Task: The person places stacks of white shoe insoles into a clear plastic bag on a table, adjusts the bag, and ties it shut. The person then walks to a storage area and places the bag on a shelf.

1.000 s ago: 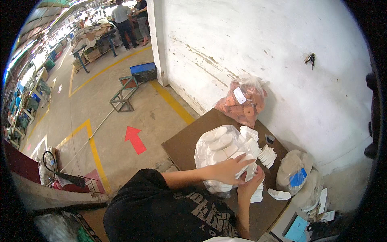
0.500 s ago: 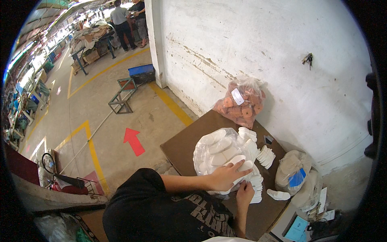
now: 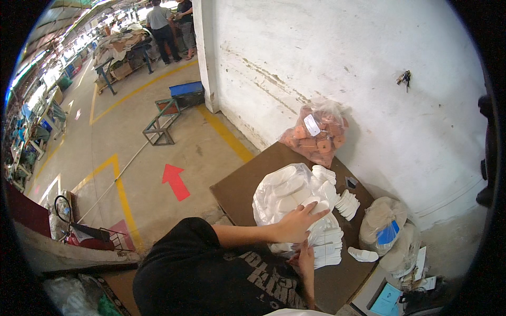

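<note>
A clear plastic bag full of white insole-shaped pieces lies on the brown tabletop. My left hand reaches across it, fingers stretched out and apart, resting against a white insole near the bag's right side. Just below it is my right hand, its fingers drawn together by the bag's lower edge; what they pinch is too small to make out. Right beside that hand lies a row of stacked white insoles. Another fanned stack sits farther right, and a small stack lies near the table's right edge.
A clear bag of orange-brown pieces stands at the table's far corner against the white wall. Filled bags sit beyond the right edge, near a blue booklet. Metal frames stand on the floor; two people work far back.
My right hand has moved left and slightly down, uncovering more of the stacked insoles. My left hand has shifted slightly, its fingers still spread over the white pieces.
</note>
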`<state>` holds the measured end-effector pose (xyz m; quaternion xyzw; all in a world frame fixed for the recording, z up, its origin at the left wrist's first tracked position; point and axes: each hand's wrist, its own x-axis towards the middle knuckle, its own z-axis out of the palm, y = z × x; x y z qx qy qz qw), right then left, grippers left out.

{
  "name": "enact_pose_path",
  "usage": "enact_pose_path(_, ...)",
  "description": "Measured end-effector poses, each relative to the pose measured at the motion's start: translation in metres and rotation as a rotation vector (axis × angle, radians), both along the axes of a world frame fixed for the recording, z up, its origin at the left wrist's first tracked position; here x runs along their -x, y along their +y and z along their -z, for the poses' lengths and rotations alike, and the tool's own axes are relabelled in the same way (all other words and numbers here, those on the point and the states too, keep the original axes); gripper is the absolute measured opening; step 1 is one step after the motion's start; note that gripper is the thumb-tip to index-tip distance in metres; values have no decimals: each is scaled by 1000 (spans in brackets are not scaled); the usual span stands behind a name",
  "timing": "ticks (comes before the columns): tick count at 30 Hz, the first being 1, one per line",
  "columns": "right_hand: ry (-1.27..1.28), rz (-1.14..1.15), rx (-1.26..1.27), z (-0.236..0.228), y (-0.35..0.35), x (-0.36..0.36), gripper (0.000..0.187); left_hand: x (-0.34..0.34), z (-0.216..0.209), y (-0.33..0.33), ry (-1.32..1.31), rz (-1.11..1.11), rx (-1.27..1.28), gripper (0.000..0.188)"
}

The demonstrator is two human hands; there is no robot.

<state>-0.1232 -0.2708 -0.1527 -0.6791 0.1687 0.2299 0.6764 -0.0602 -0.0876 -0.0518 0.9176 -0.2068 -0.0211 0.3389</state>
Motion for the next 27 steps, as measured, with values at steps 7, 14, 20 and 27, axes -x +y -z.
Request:
enact_pose_path(7,-208,-218,43,7,-6,11,43,-4,6,-9,-77,-28,-24,99)
enact_pose_path(14,-283,-351,160,-6,-6,26,33,0,10,-20,-122,-44,-174,97)
enact_pose_path(20,-218,-186,-194,-56,-1,31,32,9,15,-21,-181,38,-249,90)
enact_pose_path(27,-345,-284,-153,-98,-6,23,36,16,12,-13,-106,149,-397,89)
